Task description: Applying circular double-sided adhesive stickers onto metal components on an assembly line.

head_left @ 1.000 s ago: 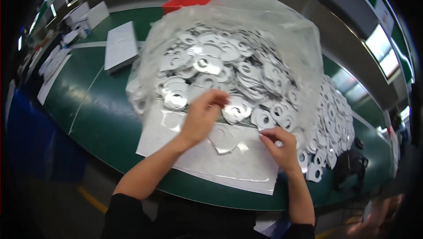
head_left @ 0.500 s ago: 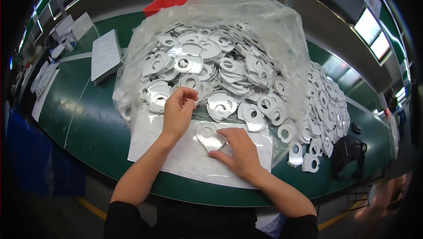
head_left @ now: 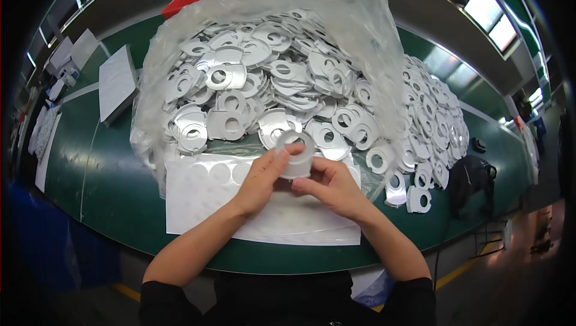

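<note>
A flat white part [head_left: 296, 167] with a round hole is held up between both hands, slightly blurred. My left hand [head_left: 262, 180] grips its left side, with a finger over the hole. On the part's lower right edge, my right hand [head_left: 333, 189] pinches with thumb and fingers. Below them lies a white sheet [head_left: 198, 209] with faint round outlines. Right behind it, a heap of similar glossy parts [head_left: 231, 123] spills from a large clear plastic bag [head_left: 153, 80].
Another heap of such parts [head_left: 441, 107] stands to the right, with a few loose ones in front. A black cloth-like item [head_left: 471, 182] lies at the right on the green table [head_left: 120, 170]. Far left are a white box [head_left: 117, 80] and, farther back, a red bin [head_left: 189, 0].
The part has been lifted off the sheet. My left hand has come down from near the heap and joined the right on the part. The view has shifted slightly.
</note>
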Demonstrator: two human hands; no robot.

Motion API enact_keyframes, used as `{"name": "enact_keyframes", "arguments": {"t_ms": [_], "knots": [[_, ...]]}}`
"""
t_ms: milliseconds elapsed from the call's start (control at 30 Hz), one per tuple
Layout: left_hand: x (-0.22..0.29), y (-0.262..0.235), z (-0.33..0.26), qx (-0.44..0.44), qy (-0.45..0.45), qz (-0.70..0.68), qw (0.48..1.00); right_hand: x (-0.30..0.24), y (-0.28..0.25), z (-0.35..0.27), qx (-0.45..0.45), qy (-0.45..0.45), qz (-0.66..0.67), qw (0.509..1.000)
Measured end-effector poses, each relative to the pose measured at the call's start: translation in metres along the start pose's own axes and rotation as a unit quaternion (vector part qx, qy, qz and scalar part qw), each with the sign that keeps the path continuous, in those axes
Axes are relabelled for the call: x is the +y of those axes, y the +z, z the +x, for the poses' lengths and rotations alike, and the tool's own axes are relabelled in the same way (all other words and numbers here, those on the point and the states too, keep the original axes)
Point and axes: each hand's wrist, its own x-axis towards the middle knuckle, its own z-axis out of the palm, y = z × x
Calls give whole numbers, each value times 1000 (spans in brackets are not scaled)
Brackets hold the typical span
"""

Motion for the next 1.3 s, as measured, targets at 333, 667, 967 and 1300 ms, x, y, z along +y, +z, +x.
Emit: {"name": "enact_keyframes", "arguments": {"t_ms": [333,667,967,1300], "knots": [[5,-6,3,49,-14,-225,973,-31,-35,-17,-58,-52,-372,925],[-1,-4,5,96,-26,-275,956,-34,-3,-42,-106,-42,-544,831],[-3,-2,5,103,-21,-244,964,-31,-16,-38,-187,-39,-488,852],[1,1,10,103,-38,-228,968,-50,-69,-36,-172,-205,238,934]]}}
